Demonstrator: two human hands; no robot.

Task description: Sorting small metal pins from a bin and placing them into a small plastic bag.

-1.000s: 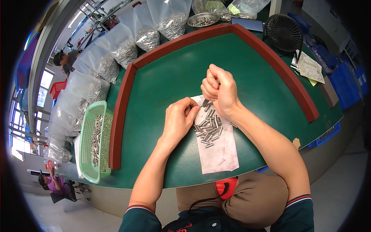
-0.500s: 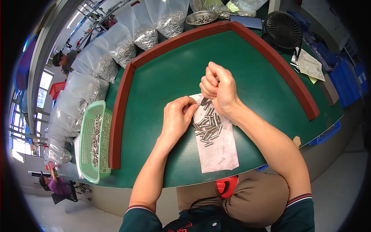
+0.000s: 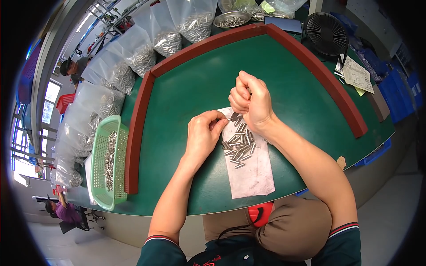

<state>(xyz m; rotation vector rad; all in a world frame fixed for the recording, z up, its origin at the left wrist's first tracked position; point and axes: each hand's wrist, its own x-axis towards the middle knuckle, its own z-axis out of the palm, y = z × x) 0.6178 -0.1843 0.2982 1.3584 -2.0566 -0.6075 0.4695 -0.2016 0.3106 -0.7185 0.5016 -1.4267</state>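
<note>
Small cylindrical metal pins (image 3: 239,144) lie in a loose pile on a smudged pale cloth or paper strip (image 3: 250,179) on the green table. At the far end of the strip, my left hand (image 3: 204,133) pinches a small metal pin (image 3: 229,119) between thumb and fingers, its tip just showing. My right hand (image 3: 254,99) is held as a fist above the pile. Below that fist a dark, flat-looking piece (image 3: 235,117) meets the pin; most of whatever the fist grips is hidden.
Red-brown raised rails (image 3: 208,42) border the green tabletop (image 3: 186,80). Left stands a green basket (image 3: 120,170) with pins; clear bags of pins (image 3: 142,57) line the back left. A metal bowl (image 3: 231,20), black fan (image 3: 326,34) and papers (image 3: 356,75) lie beyond. Two people are farther left.
</note>
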